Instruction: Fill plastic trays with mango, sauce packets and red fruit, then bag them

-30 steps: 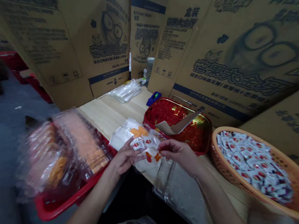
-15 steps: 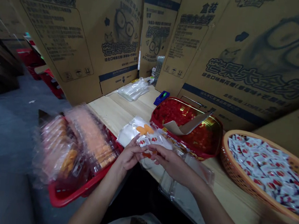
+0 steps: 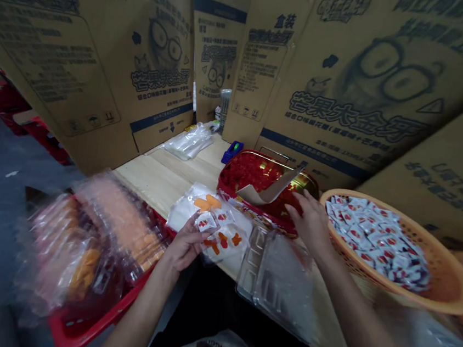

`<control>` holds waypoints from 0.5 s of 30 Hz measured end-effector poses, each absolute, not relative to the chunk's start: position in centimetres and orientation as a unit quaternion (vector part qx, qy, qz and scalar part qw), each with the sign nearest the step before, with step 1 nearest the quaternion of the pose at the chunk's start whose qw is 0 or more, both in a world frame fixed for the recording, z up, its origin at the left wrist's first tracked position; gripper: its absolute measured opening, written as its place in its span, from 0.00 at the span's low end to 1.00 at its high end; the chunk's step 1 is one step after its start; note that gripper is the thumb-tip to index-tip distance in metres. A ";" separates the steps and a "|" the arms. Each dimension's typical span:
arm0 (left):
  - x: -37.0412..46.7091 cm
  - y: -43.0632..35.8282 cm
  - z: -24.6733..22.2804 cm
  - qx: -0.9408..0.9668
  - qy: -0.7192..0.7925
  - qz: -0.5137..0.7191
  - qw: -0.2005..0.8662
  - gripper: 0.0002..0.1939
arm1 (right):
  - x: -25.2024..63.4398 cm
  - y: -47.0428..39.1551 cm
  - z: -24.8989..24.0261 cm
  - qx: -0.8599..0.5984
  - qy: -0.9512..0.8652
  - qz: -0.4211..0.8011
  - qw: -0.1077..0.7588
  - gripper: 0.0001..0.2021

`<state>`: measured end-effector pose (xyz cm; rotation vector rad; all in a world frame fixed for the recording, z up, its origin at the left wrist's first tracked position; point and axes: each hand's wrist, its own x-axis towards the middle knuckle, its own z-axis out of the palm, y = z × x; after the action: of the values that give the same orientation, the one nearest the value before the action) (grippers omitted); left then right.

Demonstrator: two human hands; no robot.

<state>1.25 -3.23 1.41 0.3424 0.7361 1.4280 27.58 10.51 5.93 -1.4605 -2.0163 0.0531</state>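
Observation:
My left hand [image 3: 186,243] pinches the edge of a clear plastic tray [image 3: 224,244]. Orange pieces, small white-and-red sachets [image 3: 206,222] and small red-orange pieces lie in it. White sheets or bags [image 3: 180,212] lie just behind. My right hand [image 3: 311,220] is spread over the right front corner of a red tin [image 3: 260,212], its fingers apart and nothing seen in them. Red pieces fill much of the tin, and a bent piece of cardboard [image 3: 269,188] sticks up from it.
An orange basket [image 3: 458,280] of sachets stands right; a red crate [image 3: 86,332] with packed trays is left. Clear lids [image 3: 281,283] lie near the table's front edge. A blue tape dispenser [image 3: 232,151], plastic bags [image 3: 191,141] and tall cartons [image 3: 340,85] stand behind.
My right hand has left the clear tray and moved right to the red tin, its fingers opening. My left hand still holds the tray. The view has shifted to the right.

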 end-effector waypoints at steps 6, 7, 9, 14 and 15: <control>1.3 -3.3 1.1 0.173 0.345 0.627 0.676 0.38 | 28.7 6.1 1.7 -0.588 -0.771 0.029 0.241 0.14; 1.3 -3.3 1.0 0.176 0.347 0.625 0.677 0.38 | 28.9 5.6 0.7 -0.599 -0.767 0.018 0.230 0.14; 1.3 -3.4 1.0 0.182 0.349 0.617 0.682 0.37 | 29.3 5.1 -1.3 -0.615 -0.757 0.001 0.221 0.15; 1.3 -4.0 1.2 0.175 0.351 0.595 0.701 0.37 | 29.5 5.4 -4.2 -0.623 -0.744 0.004 0.239 0.20; 1.3 -4.1 1.3 0.174 0.350 0.592 0.705 0.37 | 29.5 5.4 -4.5 -0.622 -0.742 0.004 0.249 0.20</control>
<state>1.28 -4.10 1.27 0.3862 0.7790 1.3160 29.50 5.45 -4.47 -1.6954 -2.0220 0.0097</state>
